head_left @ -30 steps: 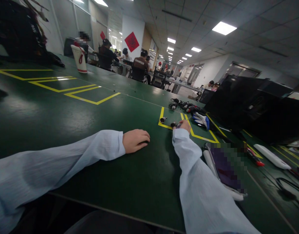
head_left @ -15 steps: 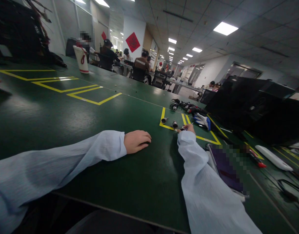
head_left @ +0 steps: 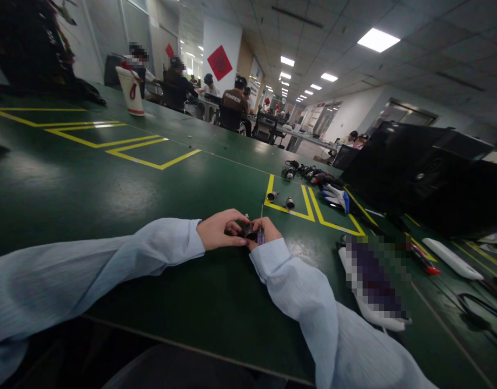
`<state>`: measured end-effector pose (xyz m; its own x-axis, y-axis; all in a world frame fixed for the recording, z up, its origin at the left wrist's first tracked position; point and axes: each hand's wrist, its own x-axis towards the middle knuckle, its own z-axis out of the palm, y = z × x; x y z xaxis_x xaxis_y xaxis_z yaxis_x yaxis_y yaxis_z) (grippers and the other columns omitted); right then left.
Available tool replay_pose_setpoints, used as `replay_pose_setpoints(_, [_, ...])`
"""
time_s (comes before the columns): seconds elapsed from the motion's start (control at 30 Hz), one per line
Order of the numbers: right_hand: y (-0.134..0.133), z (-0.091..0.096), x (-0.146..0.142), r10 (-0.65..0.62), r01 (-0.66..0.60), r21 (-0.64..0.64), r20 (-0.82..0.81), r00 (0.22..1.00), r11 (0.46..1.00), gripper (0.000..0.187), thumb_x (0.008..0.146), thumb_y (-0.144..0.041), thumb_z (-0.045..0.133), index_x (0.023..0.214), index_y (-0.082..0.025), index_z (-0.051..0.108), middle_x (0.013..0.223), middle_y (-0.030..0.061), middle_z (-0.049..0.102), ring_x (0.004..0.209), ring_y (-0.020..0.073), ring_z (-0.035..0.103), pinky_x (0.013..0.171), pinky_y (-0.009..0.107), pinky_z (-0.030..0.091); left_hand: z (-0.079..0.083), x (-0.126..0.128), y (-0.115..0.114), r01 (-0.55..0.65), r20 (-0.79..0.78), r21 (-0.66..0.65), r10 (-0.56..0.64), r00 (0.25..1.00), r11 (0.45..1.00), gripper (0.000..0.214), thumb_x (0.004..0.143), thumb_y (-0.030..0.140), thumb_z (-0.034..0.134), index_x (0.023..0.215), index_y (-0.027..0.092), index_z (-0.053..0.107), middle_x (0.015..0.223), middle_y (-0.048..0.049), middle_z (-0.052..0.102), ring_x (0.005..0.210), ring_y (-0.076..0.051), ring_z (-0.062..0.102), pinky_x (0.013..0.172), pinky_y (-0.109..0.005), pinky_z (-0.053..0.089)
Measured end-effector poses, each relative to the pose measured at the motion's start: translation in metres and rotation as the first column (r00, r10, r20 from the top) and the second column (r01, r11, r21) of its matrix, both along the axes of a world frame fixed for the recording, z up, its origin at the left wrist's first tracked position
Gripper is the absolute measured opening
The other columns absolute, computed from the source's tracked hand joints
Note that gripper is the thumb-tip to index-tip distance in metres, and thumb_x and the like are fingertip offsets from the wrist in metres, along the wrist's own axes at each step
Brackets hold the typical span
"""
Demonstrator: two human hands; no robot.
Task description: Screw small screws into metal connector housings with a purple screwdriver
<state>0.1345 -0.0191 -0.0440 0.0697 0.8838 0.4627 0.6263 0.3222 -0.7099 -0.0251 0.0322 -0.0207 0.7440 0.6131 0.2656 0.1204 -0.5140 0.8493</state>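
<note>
In front of me my two hands meet just above the green table (head_left: pixel 167 292). Between them is a small dark, cup-shaped metal connector (head_left: pixel 250 232), partly covered by fingers. My left hand (head_left: pixel 219 230) curls its thumb and fingers round the connector from the left. A small screwdriver (head_left: pixel 260 235) with a clear purple handle is in my right hand (head_left: pixel 269 231), its thin shaft pointing up and away. The right fingertips also touch the connector. Two similar metal connectors, one on the left (head_left: pixel 272 196) and one on the right (head_left: pixel 289 203), lie inside a yellow-taped area beyond my hands.
Farther back lie more connectors with cables (head_left: pixel 289 173) and a white-and-blue glove (head_left: pixel 336 198). On the right are a tablet-like device (head_left: pixel 353 286), a white bar (head_left: pixel 451 258) and black cases (head_left: pixel 406 173). A paper cup (head_left: pixel 131 92) stands far left; people sit beyond.
My right hand has come back from the taped area with the screwdriver and a connector. My left hand, formerly resting on the table, has lifted and closed on the connector.
</note>
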Motion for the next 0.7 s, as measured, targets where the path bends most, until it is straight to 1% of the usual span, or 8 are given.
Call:
replay_pose_setpoints(0.13, [0.0001,0.0061,0.0042,0.024,-0.024,0.008,0.018,1.000,1.000,0.028,0.053,-0.020,0.065,0.067,-0.023,0.041,0.070,-0.0029,0.052,0.061,0.0140,0.046,0.057,0.024,0.037,-0.0042,0.0035,0.0012,-0.027,0.031,0.028,0.026,0.999,0.999,0.042,0.065,0.028,0.068,0.101,0.012,0.055,0.100,-0.0087,0.053,0.075,-0.014,0.061,0.070,-0.032,0.053])
replay_pose_setpoints(0.27, [-0.0001,0.0092,0.0044,0.032,-0.032,0.005,0.048,0.998,0.999,0.034,0.050,-0.024,0.070,0.064,-0.023,0.040,0.066,-0.0050,0.045,0.058,0.0127,0.042,0.055,0.024,0.036,-0.0015,0.0049,-0.0002,-0.044,0.007,0.067,0.044,0.999,0.997,0.034,0.066,0.026,0.068,0.097,0.013,0.060,0.091,-0.0058,0.056,0.078,-0.015,0.060,0.070,-0.030,0.053])
replay_pose_setpoints(0.4, [0.0016,0.0083,0.0039,0.066,-0.067,0.017,0.089,0.994,0.998,0.038,0.047,-0.021,0.074,0.063,-0.023,0.039,0.066,-0.0052,0.044,0.060,0.0132,0.043,0.058,0.025,0.039,-0.0016,0.0018,0.0000,-0.034,0.033,0.062,0.032,0.999,0.997,0.029,0.067,0.025,0.067,0.094,0.013,0.063,0.088,-0.0051,0.057,0.074,-0.014,0.061,0.067,-0.027,0.054])
replay_pose_setpoints(0.47, [0.0030,0.0076,0.0047,0.092,-0.098,0.050,0.120,0.989,0.994,0.039,0.046,-0.017,0.075,0.063,-0.022,0.040,0.069,-0.0043,0.044,0.064,0.0142,0.046,0.061,0.027,0.040,-0.0023,-0.0003,0.0012,-0.039,0.044,0.105,0.035,0.998,0.994,0.028,0.067,0.024,0.067,0.094,0.013,0.064,0.087,-0.0054,0.057,0.074,-0.014,0.061,0.065,-0.026,0.054])
replay_pose_setpoints(0.5, [0.0038,0.0071,0.0054,0.105,-0.115,0.065,0.136,0.985,0.991,0.039,0.046,-0.016,0.075,0.064,-0.022,0.040,0.070,-0.0038,0.045,0.066,0.0147,0.047,0.063,0.027,0.041,-0.0023,-0.0012,0.0019,-0.049,0.046,0.155,0.043,0.998,0.987,0.028,0.068,0.023,0.067,0.094,0.013,0.064,0.086,-0.0058,0.058,0.074,-0.014,0.061,0.065,-0.026,0.054])
replay_pose_setpoints(0.57, [0.0051,0.0059,0.0067,0.114,-0.127,0.073,0.159,0.981,0.989,0.040,0.046,-0.014,0.075,0.064,-0.022,0.041,0.072,-0.0030,0.046,0.069,0.0155,0.049,0.064,0.028,0.042,-0.0013,-0.0025,0.0027,-0.064,0.044,0.303,0.053,0.998,0.951,0.025,0.071,0.022,0.064,0.094,0.013,0.064,0.086,-0.0070,0.060,0.077,-0.015,0.060,0.066,-0.026,0.053])
replay_pose_setpoints(0.63, [0.0059,0.0041,0.0076,0.097,-0.108,0.060,0.161,0.982,0.992,0.040,0.046,-0.013,0.075,0.064,-0.022,0.041,0.072,-0.0027,0.048,0.069,0.0159,0.049,0.064,0.029,0.042,0.0002,-0.0033,0.0026,-0.056,0.044,0.466,0.040,0.998,0.883,0.019,0.075,0.022,0.060,0.092,0.014,0.064,0.086,-0.0078,0.062,0.079,-0.016,0.060,0.070,-0.027,0.052])
replay_pose_setpoints(0.7, [0.0060,0.0017,0.0077,0.083,-0.090,0.047,0.144,0.986,0.995,0.039,0.046,-0.013,0.075,0.065,-0.022,0.042,0.073,-0.0022,0.049,0.069,0.0161,0.050,0.064,0.029,0.043,0.0009,-0.0039,0.0017,-0.033,0.041,0.593,0.011,0.999,0.804,0.015,0.079,0.022,0.056,0.089,0.015,0.064,0.088,-0.0085,0.064,0.082,-0.015,0.060,0.074,-0.027,0.050])
